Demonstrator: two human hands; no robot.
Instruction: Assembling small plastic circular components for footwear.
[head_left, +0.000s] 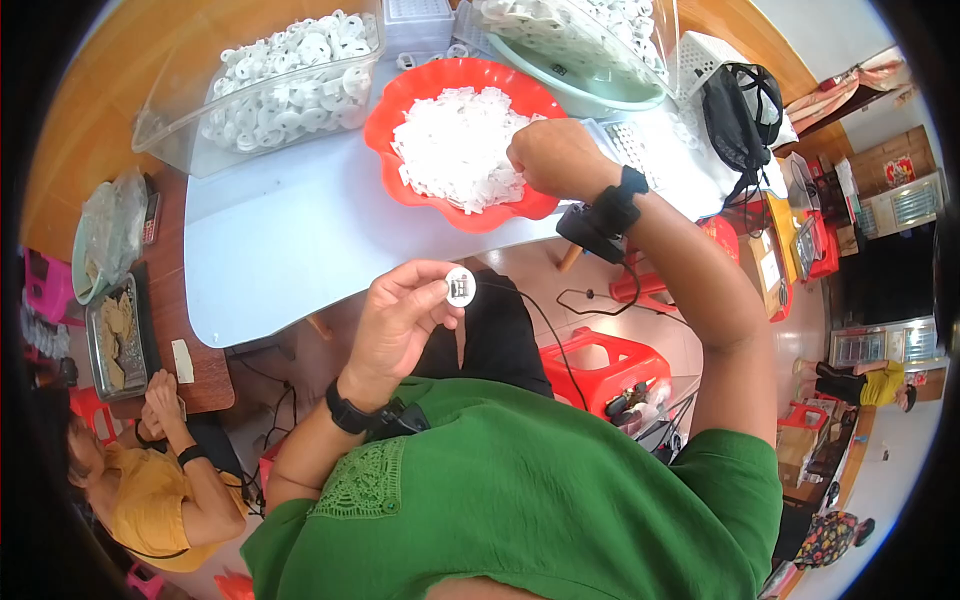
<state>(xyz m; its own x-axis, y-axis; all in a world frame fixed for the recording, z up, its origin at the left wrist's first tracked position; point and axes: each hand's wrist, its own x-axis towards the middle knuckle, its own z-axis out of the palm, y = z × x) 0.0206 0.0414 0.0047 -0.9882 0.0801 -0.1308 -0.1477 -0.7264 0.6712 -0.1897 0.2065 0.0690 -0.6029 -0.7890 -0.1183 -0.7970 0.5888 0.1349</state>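
Observation:
Pinched between the thumb and fingers of my left hand is a small round white plastic disc with dark metal-looking parts in its middle. It is held up in front of the table's near edge. My right hand is at the right side of a red scalloped bowl, over its rim. Its fingers are closed and point down at a heap of small white translucent plastic pieces in the bowl. Whether a piece is between those fingertips is hidden.
A clear bin of white round parts stands at the back left. Behind the red bowl are a pale green basin and another clear bin. A black bag lies at the right. A co-worker in yellow sits at the left beside a metal tray.

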